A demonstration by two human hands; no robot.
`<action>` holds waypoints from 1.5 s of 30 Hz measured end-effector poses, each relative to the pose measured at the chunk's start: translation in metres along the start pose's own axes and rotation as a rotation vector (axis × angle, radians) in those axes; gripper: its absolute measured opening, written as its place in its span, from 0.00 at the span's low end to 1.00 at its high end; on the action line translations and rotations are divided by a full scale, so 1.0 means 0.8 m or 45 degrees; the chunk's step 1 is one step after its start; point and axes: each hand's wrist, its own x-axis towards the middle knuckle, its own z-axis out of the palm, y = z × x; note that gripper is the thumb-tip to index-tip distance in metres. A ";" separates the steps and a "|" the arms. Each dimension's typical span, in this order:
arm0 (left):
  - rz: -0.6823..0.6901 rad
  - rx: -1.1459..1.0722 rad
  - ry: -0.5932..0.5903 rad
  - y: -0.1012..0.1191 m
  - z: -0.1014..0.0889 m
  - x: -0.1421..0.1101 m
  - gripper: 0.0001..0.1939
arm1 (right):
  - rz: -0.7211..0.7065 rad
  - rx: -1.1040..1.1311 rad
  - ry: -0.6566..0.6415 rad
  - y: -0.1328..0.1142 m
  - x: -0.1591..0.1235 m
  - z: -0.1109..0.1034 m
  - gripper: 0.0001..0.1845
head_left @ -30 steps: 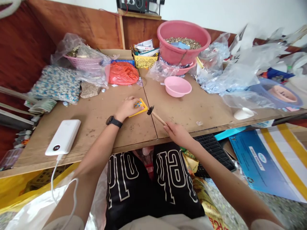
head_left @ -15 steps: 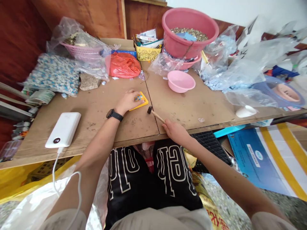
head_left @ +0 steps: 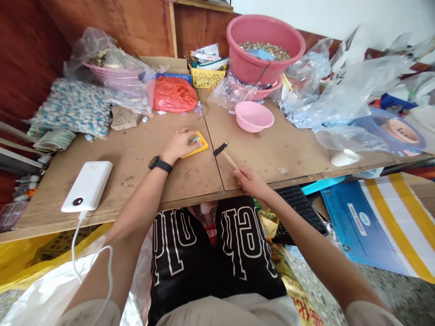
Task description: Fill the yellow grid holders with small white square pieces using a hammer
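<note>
Head view, right hand (head_left: 250, 182) gripping hammer (head_left: 227, 158) raised higher, left hand (head_left: 180, 146) on yellow tray (head_left: 202, 146)

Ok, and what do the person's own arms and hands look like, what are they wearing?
Both arms are bare below pale beige short sleeves, the left sleeve and the right sleeve. Neither the left hand nor the right hand wears a glove. A black wristwatch with a black strap sits on the left wrist; the right wrist is bare.
</note>
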 end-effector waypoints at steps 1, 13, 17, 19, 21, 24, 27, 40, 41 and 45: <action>-0.002 0.004 -0.004 0.001 -0.001 -0.001 0.33 | 0.008 0.018 0.003 0.000 0.000 0.001 0.25; 0.118 0.120 -0.078 0.055 -0.002 -0.011 0.41 | 0.105 0.174 -0.028 -0.016 -0.005 -0.002 0.23; 0.128 0.129 -0.103 0.066 0.005 -0.012 0.38 | 0.106 0.244 -0.009 -0.013 -0.004 0.000 0.23; 0.112 0.127 -0.106 0.066 0.006 -0.012 0.39 | 0.094 0.265 -0.005 -0.011 -0.004 0.000 0.23; 0.096 0.139 -0.108 0.066 0.006 -0.012 0.40 | 0.082 0.277 -0.008 -0.010 -0.004 0.000 0.23; 0.083 0.169 -0.108 0.068 0.008 -0.013 0.42 | 0.077 0.286 -0.002 -0.008 -0.003 0.000 0.22; 0.073 0.179 -0.102 0.073 0.011 -0.015 0.42 | 0.086 0.301 0.003 -0.007 -0.002 -0.001 0.22; 0.089 0.159 -0.095 0.081 0.023 -0.014 0.42 | 0.103 0.354 -0.008 -0.011 -0.003 -0.004 0.22; 0.086 0.159 -0.093 0.080 0.023 -0.014 0.42 | 0.107 0.359 -0.010 -0.012 -0.003 -0.004 0.22; 0.086 0.134 -0.093 0.073 0.020 -0.011 0.40 | 0.128 0.387 -0.015 -0.016 -0.004 -0.005 0.20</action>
